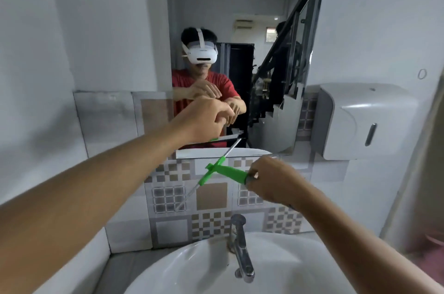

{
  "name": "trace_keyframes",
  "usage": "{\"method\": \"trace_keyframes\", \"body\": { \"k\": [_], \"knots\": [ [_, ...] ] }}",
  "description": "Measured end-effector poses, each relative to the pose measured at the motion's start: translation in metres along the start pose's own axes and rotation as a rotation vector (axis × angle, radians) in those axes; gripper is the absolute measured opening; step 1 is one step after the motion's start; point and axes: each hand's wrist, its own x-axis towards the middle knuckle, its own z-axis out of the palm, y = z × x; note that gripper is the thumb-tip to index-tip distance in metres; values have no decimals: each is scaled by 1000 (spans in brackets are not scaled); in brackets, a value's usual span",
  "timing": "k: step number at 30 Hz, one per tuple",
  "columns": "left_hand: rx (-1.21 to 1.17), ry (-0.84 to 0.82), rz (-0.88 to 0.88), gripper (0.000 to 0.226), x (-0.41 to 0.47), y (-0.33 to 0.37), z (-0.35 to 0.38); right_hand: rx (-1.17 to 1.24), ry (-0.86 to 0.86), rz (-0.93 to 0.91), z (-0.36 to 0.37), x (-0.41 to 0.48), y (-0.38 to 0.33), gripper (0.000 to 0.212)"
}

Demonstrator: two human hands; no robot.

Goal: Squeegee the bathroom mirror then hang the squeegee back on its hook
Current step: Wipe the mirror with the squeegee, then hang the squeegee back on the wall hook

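Observation:
A green-handled squeegee [227, 171] with a thin metal blade bar is held at the mirror's lower edge, tilted, its upper tip against the glass. My right hand [271, 180] grips the end of the green handle. My left hand [206, 120] hovers in front of the lower mirror [240, 5], fingers curled loosely, holding nothing that I can see. The mirror reflects a person in a red shirt with a white headset. No hook is recognisable.
A white sink [276, 267] with a chrome tap [240, 245] lies directly below. A white paper dispenser [355, 120] is mounted on the right wall beside the mirror. Patterned tiles [211, 195] cover the wall under the mirror.

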Motion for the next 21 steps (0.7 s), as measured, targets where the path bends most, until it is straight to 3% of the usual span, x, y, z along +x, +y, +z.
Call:
{"method": "trace_keyframes", "body": {
  "k": [4,7,13,17,21],
  "knots": [
    [-125,-427,-95,32,-27,38,14,-152,-22,-121,-47,-8,10,24],
    [-195,-557,-134,39,-36,47,20,-178,-67,-233,-72,-10,15,17],
    [-219,-436,-249,40,-40,54,14,-151,15,-320,-81,6,28,14],
    [-214,-319,-321,30,-40,59,6,-73,208,-360,-86,13,36,16],
    [-178,-207,-370,26,-39,67,-6,-85,460,-403,-80,24,42,35]
  ]
}}
